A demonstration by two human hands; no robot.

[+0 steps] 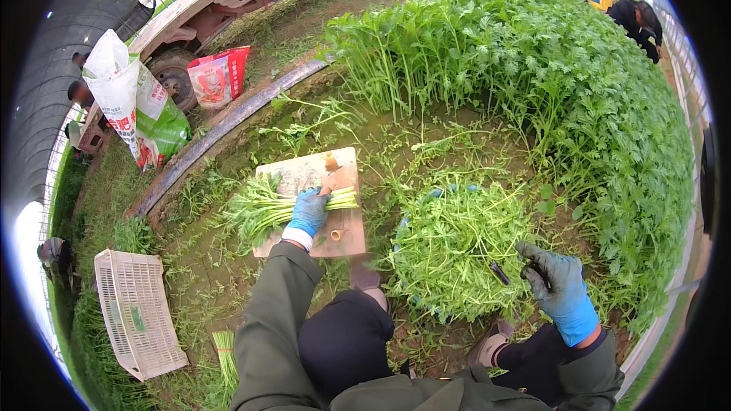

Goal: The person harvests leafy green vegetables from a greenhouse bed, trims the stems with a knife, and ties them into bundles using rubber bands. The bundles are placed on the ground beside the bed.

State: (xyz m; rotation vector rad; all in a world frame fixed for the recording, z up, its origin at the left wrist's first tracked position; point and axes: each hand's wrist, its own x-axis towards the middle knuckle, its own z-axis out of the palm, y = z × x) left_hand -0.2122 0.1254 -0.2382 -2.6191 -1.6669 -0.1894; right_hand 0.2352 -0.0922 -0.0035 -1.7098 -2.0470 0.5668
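My left hand (310, 210), in a blue glove with a bare thumb tip showing, is closed around a bunch of leafy green stems (342, 198) on a worn board (348, 240). The leaves point left and the stem ends right. Two short tan cylindrical pieces stand on the board, one near its top edge (331, 161) and one below the stems (337, 234). My right hand (551, 285), in a dirty blue glove, hovers with fingers apart beside a heap of loose greens (457, 251) in a blue-rimmed container. A dark-handled tool (499, 273) lies on the heap.
A white plastic crate (140, 314) and a banded bunch of stems (226, 357) are at lower left. Fertilizer sacks (134, 103), a red bag (219, 77) and a flatbed vehicle (200, 5) stand at upper left. Dense leafy plants (571, 80) curve around the right. Other people (637, 23) are farther off.
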